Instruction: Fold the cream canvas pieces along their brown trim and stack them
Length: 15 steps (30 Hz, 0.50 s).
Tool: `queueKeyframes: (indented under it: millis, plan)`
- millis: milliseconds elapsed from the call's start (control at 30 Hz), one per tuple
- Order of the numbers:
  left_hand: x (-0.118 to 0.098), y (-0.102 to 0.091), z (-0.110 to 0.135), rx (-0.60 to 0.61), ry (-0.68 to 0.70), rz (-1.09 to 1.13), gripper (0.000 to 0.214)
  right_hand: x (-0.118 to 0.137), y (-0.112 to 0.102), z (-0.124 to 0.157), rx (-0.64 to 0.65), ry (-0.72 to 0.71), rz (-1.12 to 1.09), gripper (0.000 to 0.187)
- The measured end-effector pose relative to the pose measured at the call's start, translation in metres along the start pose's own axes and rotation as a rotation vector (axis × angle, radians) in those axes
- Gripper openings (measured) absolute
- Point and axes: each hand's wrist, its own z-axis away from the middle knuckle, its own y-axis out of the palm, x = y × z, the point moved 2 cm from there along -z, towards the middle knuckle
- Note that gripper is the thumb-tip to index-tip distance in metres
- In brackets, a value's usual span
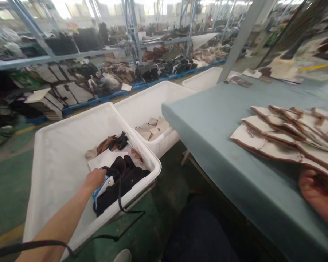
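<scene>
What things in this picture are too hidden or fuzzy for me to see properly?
All in the head view:
- Left hand: its own fingers hide just what it grips.
- Right hand: blurred and cut off by the right edge; its grip is unclear.
- Strap: cut off by the left edge.
- Shoe: mostly cut off below.

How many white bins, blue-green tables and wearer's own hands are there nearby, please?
White bins: 3 (near bin, middle bin, partly hidden far bin)
Blue-green table: 1
Wearer's hands: 2 (left hand, right hand)
Total: 6
</scene>
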Motion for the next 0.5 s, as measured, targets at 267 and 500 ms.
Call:
queueKeyframes:
  millis: [267, 500]
  plan:
    - [-0.024, 0.018, -0.024, 0.05, 0.141, -0.218, 0.041, -0.005, 0.002, 0.025, 0.009, 0.028, -0.074, 0.041]
    - [-0.021, 0.038, -0.026, 0.033, 0.172, -0.253, 0.04, -0.001, 0.005, 0.021, 0.027, 0.016, -0.003, 0.04]
